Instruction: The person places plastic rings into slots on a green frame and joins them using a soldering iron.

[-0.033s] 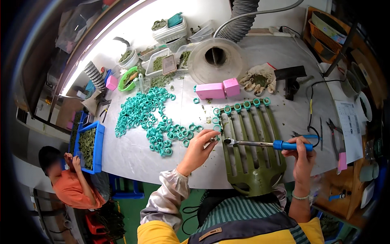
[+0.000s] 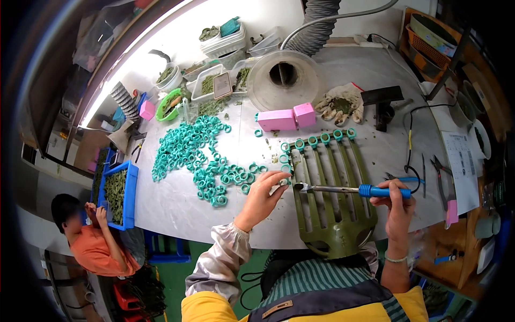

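Observation:
My right hand (image 2: 396,209) grips the blue handle of a soldering iron (image 2: 338,189). Its metal shaft points left, and the broad tip is close to my left fingertips. My left hand (image 2: 263,196) is closed in a pinch beside the left edge of an olive-green, rake-shaped piece (image 2: 340,236); what its fingers hold is mostly hidden. Teal rings (image 2: 313,141) sit along the far ends of this piece's long prongs, and a few more line its left side. Left of my hand spreads a big pile of loose teal rings (image 2: 188,145).
Pink blocks (image 2: 279,120), a stained glove (image 2: 342,103) and a black stand (image 2: 383,104) lie beyond the piece. A clear funnel hood (image 2: 257,80) stands at the back. Pliers (image 2: 441,177) lie at right. Far left, a co-worker (image 2: 102,249) sits by a blue crate (image 2: 130,196).
The soldering iron and my right hand have shifted very slightly left. My left hand stays in nearly the same place.

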A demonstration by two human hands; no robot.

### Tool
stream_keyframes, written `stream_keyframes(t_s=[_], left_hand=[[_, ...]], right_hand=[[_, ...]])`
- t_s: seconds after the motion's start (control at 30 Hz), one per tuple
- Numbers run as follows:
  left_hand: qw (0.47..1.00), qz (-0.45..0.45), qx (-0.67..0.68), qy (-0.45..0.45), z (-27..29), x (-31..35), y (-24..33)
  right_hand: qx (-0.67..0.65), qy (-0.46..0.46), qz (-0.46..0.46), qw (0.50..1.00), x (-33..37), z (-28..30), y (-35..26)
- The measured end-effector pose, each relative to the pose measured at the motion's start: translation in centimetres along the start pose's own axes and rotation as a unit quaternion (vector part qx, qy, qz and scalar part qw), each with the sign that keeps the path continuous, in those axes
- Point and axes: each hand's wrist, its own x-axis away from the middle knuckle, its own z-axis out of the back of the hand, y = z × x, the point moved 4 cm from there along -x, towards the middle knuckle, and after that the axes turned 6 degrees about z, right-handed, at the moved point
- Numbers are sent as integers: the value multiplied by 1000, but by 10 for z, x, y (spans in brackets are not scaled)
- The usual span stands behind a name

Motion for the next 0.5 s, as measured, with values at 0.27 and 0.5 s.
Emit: stream_keyframes(t_s=[0.27,0.5], left_hand=[[983,-110,-144,28,-12,-8,-2],[987,-105,-115,31,-8,-6,-1]], right_hand=[[-36,-31,-8,999,1,-13,18],[13,-29,10,999,0,2,-12]])
